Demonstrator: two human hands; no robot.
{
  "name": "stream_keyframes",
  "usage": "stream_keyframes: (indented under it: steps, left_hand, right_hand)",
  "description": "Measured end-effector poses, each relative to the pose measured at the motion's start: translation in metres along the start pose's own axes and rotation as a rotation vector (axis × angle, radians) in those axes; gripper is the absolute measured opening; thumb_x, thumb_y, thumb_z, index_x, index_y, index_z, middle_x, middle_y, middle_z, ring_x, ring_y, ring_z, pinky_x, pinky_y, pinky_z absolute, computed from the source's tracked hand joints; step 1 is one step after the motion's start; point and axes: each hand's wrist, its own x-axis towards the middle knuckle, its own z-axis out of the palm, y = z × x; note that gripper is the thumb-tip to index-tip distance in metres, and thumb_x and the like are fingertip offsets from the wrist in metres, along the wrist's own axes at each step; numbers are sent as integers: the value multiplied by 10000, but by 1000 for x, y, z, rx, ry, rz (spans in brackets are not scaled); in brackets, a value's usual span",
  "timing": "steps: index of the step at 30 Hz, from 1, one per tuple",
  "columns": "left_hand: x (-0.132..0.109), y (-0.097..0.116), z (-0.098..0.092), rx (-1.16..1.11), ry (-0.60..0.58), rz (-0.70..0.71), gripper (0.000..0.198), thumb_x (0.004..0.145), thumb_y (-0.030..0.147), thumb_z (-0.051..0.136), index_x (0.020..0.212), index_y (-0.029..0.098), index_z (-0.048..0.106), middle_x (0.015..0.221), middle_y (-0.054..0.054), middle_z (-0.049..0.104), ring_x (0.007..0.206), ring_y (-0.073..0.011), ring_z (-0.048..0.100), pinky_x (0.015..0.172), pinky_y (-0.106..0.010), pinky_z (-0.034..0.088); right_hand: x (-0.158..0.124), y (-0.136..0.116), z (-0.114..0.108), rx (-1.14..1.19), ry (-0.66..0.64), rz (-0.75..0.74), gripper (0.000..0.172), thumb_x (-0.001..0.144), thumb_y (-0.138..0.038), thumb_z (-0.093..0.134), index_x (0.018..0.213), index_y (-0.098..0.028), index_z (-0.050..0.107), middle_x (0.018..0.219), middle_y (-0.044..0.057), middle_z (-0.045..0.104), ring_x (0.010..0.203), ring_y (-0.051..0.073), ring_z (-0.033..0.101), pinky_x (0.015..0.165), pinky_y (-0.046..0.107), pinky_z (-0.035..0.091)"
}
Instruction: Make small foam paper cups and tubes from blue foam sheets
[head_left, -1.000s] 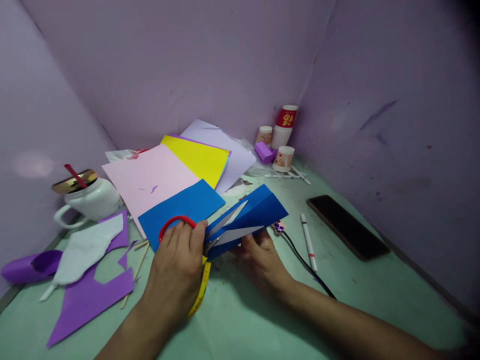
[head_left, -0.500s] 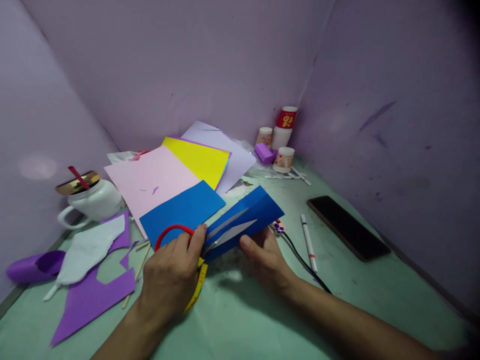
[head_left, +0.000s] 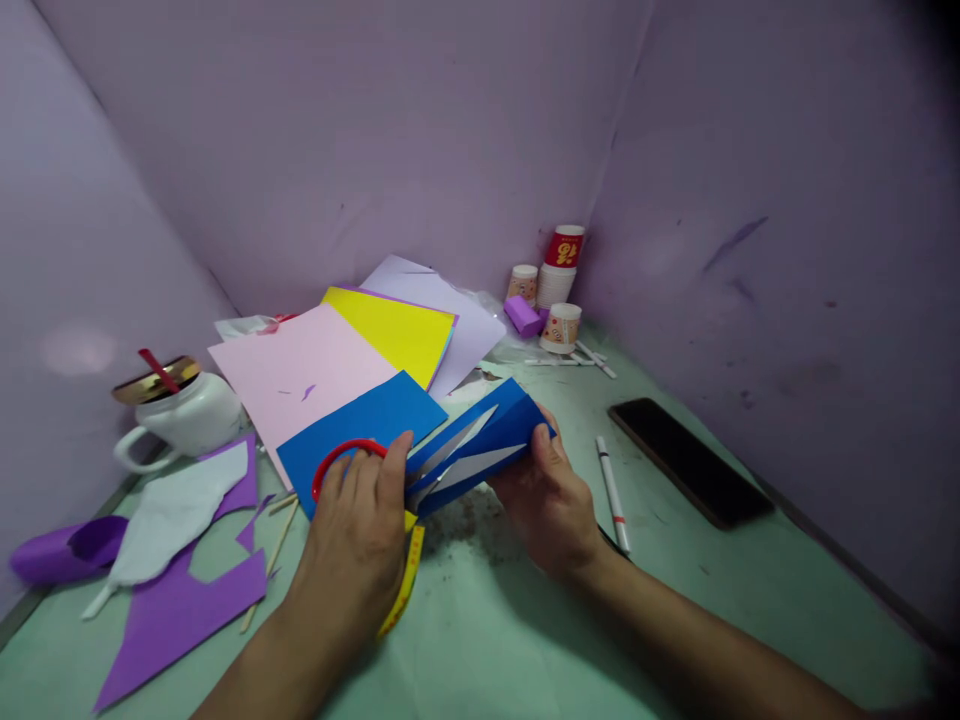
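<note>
My left hand (head_left: 356, 535) is closed round a pair of scissors (head_left: 346, 447) with a red loop handle. Its blades are parted and lie over a piece of blue paper (head_left: 510, 402). A yellow printed strip (head_left: 406, 592) curves down below that hand; what it belongs to is unclear. My right hand (head_left: 551, 505) pinches the blue paper at its right end, thumb on the near face and fingers behind. Just behind the scissors, another blue sheet (head_left: 375, 410) lies on a pink sheet (head_left: 300, 370).
Yellow paper (head_left: 397, 327) lies at the back. On the left are a white mug (head_left: 191, 415) and purple scraps (head_left: 180, 620). Paper cups (head_left: 560, 328) stand in the far corner. A white pen (head_left: 613, 495) and a phone (head_left: 690, 463) lie at right on the green table (head_left: 480, 650).
My right hand has shifted up to the paper's right end, its thumb now near the corner. The scissors stay in my left hand with the blades still parted. The view has tilted slightly.
</note>
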Motion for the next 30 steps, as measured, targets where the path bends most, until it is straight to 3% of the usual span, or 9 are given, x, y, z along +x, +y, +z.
stream_keyframes:
  steps: [5, 9, 14, 20, 24, 30]
  left_hand:
    - [2, -1, 3, 67, 11, 31, 594, 777, 0, 463, 1348, 1, 301, 901, -162, 585, 867, -305, 576, 799, -485, 525]
    - [-2, 1, 1, 142, 1, 31, 600, 796, 32, 449, 1364, 5, 260, 770, -106, 585, 705, -269, 591, 644, -416, 543]
    - [-2, -1, -5, 294, -49, 57, 549, 816, 27, 438, 1338, 95, 282, 652, -16, 562, 532, -214, 561, 476, -312, 471]
    - [6, -6, -11, 106, -68, 67, 625, 745, -2, 438, 1350, 41, 284, 803, -100, 644, 732, -250, 620, 692, -383, 538]
    - [10, -6, -12, 89, -20, 57, 606, 759, 66, 449, 1341, -9, 300, 954, -189, 623, 869, -314, 599, 762, -469, 530]
    - [11, -2, -8, 144, -53, 43, 595, 787, 29, 427, 1362, 28, 274, 888, -137, 613, 830, -285, 603, 779, -440, 525]
  right_hand:
    - [-2, 0, 2, -14, -7, -10, 299, 791, -418, 679, 1022, -294, 534, 931, -26, 648, 819, 171, 631, 775, 353, 532]
    - [-2, 1, 2, -23, -13, -2, 288, 796, -429, 673, 1022, -308, 541, 912, -41, 645, 808, 164, 634, 781, 346, 532]
    - [-1, 3, -1, -35, -3, 4, 301, 796, -440, 671, 1041, -317, 546, 899, -42, 642, 809, 164, 638, 767, 336, 535]
    - [-2, 4, -1, -33, 2, -24, 270, 813, -441, 652, 1026, -308, 552, 916, -36, 640, 820, 163, 629, 775, 342, 538]
    - [-5, 6, -1, -14, -29, 14, 308, 827, -425, 651, 1093, -314, 541, 955, -22, 649, 879, 171, 634, 785, 345, 538]
    - [-5, 7, -1, -7, -7, 1, 359, 797, -422, 688, 1105, -341, 522, 984, -30, 644, 881, 170, 634, 790, 347, 541]
